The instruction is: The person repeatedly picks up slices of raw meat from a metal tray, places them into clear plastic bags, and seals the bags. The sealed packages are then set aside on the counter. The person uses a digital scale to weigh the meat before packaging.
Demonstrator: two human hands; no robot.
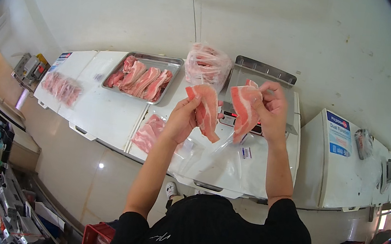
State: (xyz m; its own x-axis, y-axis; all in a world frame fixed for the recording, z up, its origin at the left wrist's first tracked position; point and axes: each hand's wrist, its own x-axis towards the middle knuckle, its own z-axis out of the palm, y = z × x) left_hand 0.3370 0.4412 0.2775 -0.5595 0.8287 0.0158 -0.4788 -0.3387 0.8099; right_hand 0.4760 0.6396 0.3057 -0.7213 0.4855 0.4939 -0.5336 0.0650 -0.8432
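Note:
My left hand holds a raw pork belly slice by its edge. Beside it, my right hand grips more sliced pork belly, which hangs in front of a digital scale with a lit red display. The two portions are apart. Behind my hands, a clear plastic bag of sliced meat stands near the wall. A steel tray at the left bears several stacks of pork slices. Flat slices in clear plastic lie by my left forearm.
White chest freezers form the work surface. A bagged meat pack lies at its far left. Clear plastic bags lie before me. Another freezer stands at the right, beyond a gap. A red crate is on the floor.

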